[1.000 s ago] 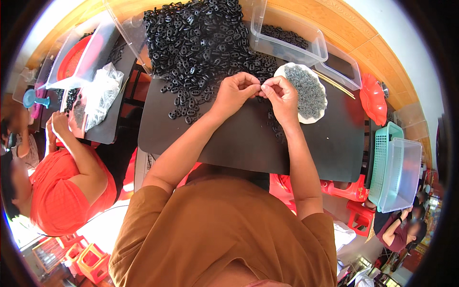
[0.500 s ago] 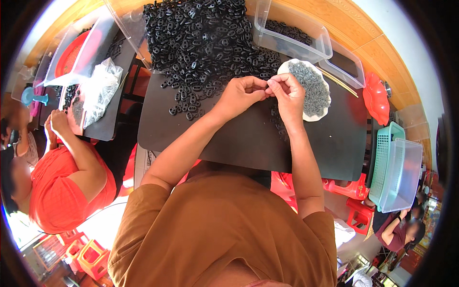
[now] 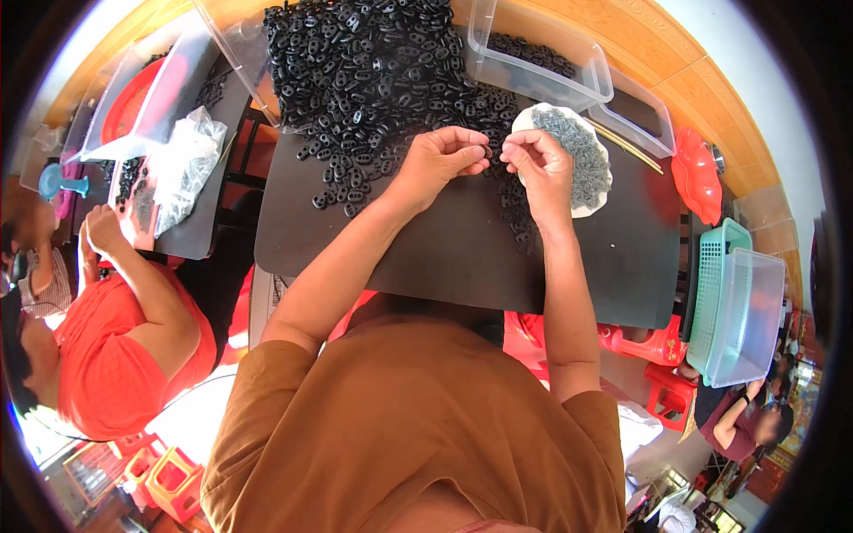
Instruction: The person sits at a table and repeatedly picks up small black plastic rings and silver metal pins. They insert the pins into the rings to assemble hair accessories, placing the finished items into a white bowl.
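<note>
In the head view, the left hand and right hand are sitting slightly further apart than half a second ago. Both are pinching narrowly; what they grip is too small to tell. Glossy black oval plastic pieces are lying heaped on the matte dark mat, beside a white plate of small grey bits.
</note>
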{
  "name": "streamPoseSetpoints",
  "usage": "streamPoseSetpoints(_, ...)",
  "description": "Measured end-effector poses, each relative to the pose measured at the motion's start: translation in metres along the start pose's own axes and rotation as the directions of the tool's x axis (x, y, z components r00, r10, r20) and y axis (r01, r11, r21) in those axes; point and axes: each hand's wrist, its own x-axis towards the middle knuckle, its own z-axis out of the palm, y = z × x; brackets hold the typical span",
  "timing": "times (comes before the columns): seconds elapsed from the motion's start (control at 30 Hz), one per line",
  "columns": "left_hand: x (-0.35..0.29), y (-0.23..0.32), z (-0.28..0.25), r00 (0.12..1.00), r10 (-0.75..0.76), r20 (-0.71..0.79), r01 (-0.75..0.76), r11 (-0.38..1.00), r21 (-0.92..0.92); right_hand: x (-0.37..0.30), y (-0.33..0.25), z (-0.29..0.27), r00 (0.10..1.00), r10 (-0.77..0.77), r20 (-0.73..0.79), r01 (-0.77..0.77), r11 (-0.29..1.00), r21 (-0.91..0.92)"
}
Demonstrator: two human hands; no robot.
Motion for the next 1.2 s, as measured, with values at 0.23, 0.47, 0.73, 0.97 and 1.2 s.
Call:
streamPoseSetpoints(0.23, 0.0, 0.004, -0.007, 0.991, 0.12, 0.052, -0.13, 0.938, 0.322, 0.0, 0.002, -0.001, 0.995, 0.031, 0.1, -0.024, 0.997, -0.066)
streamPoseSetpoints(0.47, 0.0, 0.004, -0.004, 0.973, 0.219, 0.074, -0.229, 0.867, 0.442, -0.001, 0.008, -0.001, 0.996, -0.018, 0.087, 0.033, 0.984, -0.177)
streamPoseSetpoints(0.73, 0.0, 0.004, -0.004, 0.97, 0.228, 0.078, -0.238, 0.856, 0.458, -0.003, 0.002, 0.003, 0.994, -0.059, 0.096, 0.081, 0.966, -0.247)
streamPoseSetpoints(0.97, -0.002, 0.004, -0.003, 0.972, 0.23, 0.055, -0.227, 0.843, 0.488, -0.004, -0.002, 0.005, 0.965, -0.189, 0.18, 0.251, 0.857, -0.451)
streamPoseSetpoints(1.2, -0.001, 0.003, -0.004, 0.972, 0.232, 0.043, -0.225, 0.861, 0.455, -0.004, -0.004, 0.004, 0.977, -0.128, 0.171, 0.188, 0.897, -0.399)
